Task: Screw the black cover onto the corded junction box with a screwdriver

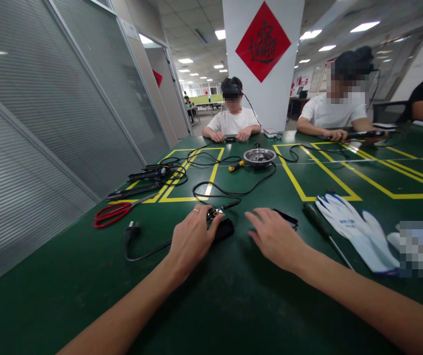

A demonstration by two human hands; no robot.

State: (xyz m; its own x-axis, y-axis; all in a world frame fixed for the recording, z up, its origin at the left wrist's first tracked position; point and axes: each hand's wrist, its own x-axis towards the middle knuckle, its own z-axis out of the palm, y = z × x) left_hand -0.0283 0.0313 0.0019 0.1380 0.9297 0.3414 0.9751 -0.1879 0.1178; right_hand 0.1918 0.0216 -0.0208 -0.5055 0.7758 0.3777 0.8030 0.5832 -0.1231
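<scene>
My left hand is closed around a small black device with bright orange and white parts showing inside; black cords run out of it. Just beneath and right of those fingers lies a black plastic casing, partly hidden by the hand. One cord ends on the left in a two-pin plug. My right hand hovers low over the green table, fingers apart and holding nothing visible. Behind its knuckles rests a dark casing half, partly covered. A screwdriver lies to the right of that hand.
Red-handled scissors and a pile of black tools with cables lie on the left. Farther back are a metal bowl and a yellow-black tool. White gloves lie right. Several people sit across the table.
</scene>
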